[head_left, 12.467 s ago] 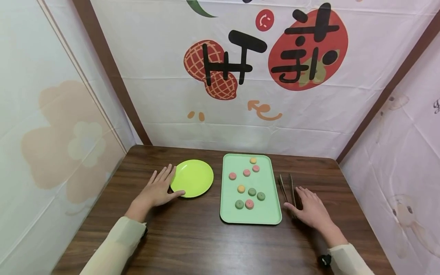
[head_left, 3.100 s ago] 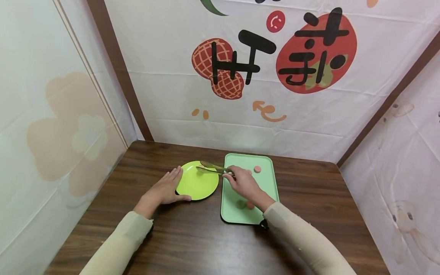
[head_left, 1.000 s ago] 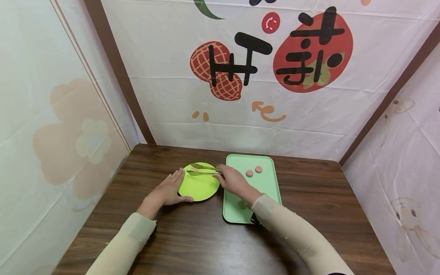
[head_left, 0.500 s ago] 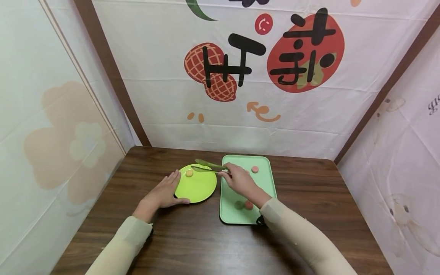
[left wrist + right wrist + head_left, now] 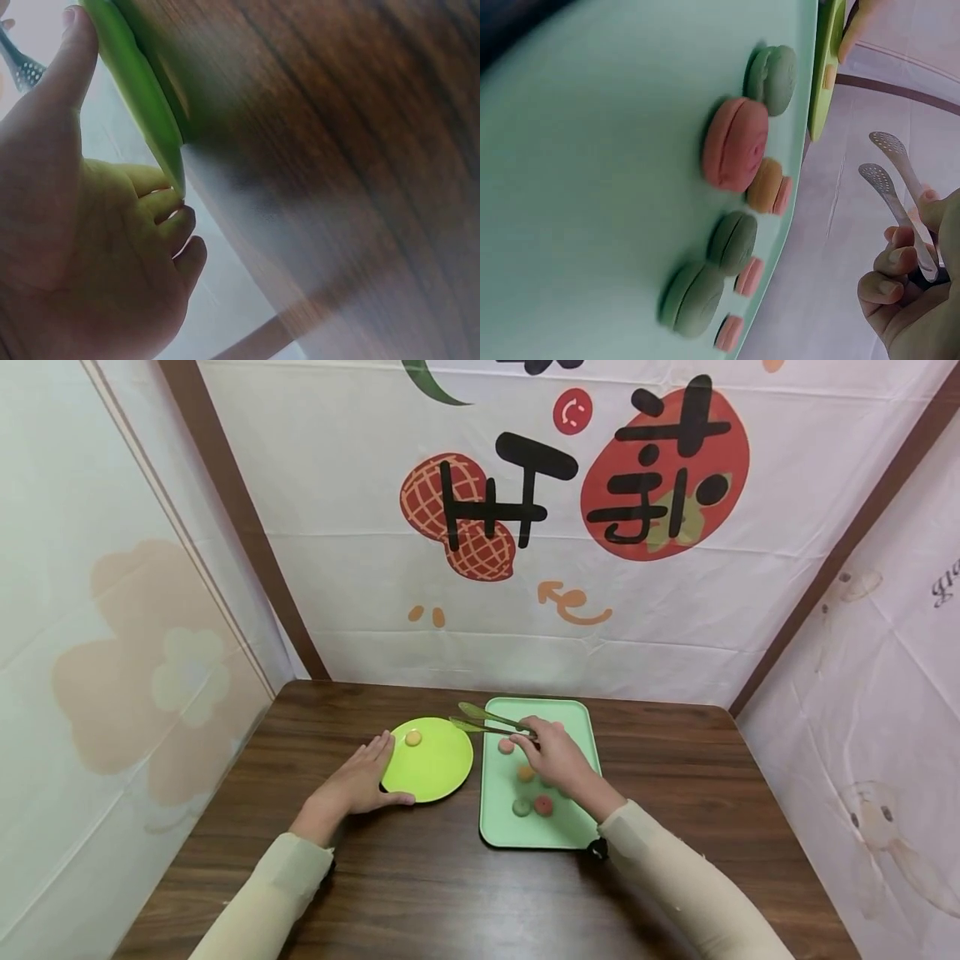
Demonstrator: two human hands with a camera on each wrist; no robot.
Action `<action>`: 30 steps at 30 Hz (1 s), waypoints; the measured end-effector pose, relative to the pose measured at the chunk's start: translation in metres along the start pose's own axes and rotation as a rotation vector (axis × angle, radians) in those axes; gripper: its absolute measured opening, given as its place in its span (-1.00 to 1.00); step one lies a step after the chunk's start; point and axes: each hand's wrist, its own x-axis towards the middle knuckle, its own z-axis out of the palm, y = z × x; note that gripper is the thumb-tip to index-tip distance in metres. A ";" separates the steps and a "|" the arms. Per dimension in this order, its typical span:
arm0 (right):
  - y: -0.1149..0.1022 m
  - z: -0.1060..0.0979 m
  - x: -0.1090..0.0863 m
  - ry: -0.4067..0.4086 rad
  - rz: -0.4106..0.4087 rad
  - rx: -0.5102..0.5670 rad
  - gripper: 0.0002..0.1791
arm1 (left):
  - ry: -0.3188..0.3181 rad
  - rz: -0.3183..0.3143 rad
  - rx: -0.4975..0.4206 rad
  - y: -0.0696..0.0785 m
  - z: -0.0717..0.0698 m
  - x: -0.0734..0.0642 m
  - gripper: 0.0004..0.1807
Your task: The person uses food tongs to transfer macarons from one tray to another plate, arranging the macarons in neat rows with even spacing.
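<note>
My left hand (image 5: 358, 782) lies at the left edge of the yellow-green plate (image 5: 431, 770), fingers straight and thumb along the near rim. One yellow macaron (image 5: 413, 738) sits on the plate toward its back left. In my right hand (image 5: 558, 758) I grip metal tongs (image 5: 487, 723) above the tray. Their perforated tips are spread, with nothing between them, over the gap between plate and tray. Several macarons stay on the mint tray (image 5: 498, 831), among them a pink one (image 5: 506, 746), a yellow one (image 5: 526, 773) and a green one (image 5: 521, 807); my right hand hides some.
The dark wooden table (image 5: 420, 893) carries plate and tray side by side. A printed fabric wall (image 5: 360, 577) stands right behind the table's far edge, with more fabric on both sides.
Since the earliest frame, my right hand has picked up the tongs and the back yellow macaron has gone from tray to plate. In the last second the tongs released it and moved right. Left hand stays.
</note>
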 end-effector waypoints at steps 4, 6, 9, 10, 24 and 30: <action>0.006 -0.008 -0.007 0.012 0.000 0.000 -0.65 | 0.001 -0.008 -0.007 0.000 -0.001 0.000 0.42; 0.009 -0.012 -0.010 0.011 0.010 0.001 -0.64 | 0.004 -0.011 -0.013 0.000 -0.002 0.000 0.42; 0.013 -0.017 -0.016 0.012 0.020 -0.001 -0.67 | 0.003 -0.011 -0.017 0.000 -0.003 0.000 0.42; 0.015 -0.019 -0.018 0.010 0.019 -0.003 -0.70 | 0.002 -0.011 -0.017 0.001 -0.004 0.000 0.42; 0.040 -0.023 -0.040 0.013 0.035 -0.042 -0.71 | -0.004 -0.014 -0.013 -0.001 0.001 0.003 0.45; 0.042 -0.025 -0.049 -0.032 0.106 -0.065 -0.63 | -0.006 -0.006 -0.010 0.000 0.002 0.003 0.44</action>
